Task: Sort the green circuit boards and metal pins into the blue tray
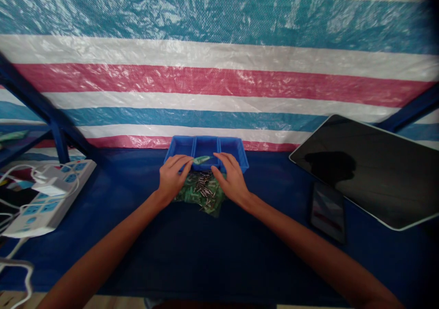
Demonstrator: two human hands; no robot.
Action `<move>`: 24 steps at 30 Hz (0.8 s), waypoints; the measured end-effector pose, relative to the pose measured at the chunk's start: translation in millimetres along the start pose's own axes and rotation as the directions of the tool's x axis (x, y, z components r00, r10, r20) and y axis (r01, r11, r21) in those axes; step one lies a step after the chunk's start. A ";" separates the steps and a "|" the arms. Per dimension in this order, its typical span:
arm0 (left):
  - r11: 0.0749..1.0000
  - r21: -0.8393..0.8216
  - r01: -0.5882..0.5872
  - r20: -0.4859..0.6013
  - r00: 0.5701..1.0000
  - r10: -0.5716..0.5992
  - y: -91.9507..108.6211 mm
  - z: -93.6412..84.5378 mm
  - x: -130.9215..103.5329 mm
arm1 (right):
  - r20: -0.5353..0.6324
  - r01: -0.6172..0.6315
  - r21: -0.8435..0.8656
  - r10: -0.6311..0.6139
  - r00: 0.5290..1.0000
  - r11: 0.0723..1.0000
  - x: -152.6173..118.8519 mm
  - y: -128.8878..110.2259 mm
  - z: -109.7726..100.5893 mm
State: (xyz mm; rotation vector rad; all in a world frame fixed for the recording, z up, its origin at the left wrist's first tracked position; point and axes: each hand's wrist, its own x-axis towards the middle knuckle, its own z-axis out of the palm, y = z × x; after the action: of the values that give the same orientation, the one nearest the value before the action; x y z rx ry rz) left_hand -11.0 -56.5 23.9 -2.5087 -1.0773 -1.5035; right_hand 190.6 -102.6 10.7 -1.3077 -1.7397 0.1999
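Observation:
Between the thumb and fingertips of my left hand [171,177] is a pale green wall plug [201,160], slim and held roughly level. My right hand [232,179] is close to the plug's other end, its thumb and fingers apart with nothing visible in them. Below both hands lies a clear plastic bag [214,208] of green plugs, with a heap of silvery screws [205,188] in its middle. Just behind the hands stands a blue tray [244,159] with three compartments; its front edge is partly hidden by my fingers.
A white power strip [51,222] with plugs and cables lies on the left of the blue table [192,254]. To the right are a dark phone [327,213] and a large black-screened tablet [373,172]. A striped plastic sheet [219,80] hangs behind, with blue frame bars at both sides.

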 end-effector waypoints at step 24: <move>0.432 -0.692 0.578 0.422 0.810 -0.408 9.9 27.6 16.7 | 0.030 0.194 0.086 -0.197 0.980 0.977 11.6 17.4 -14.1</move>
State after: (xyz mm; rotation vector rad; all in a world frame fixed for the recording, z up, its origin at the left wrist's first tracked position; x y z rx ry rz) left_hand 20.7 -45.2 25.3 -3.1177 -1.5570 -2.4169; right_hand 212.6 -91.0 14.8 -1.0720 -1.8600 0.1828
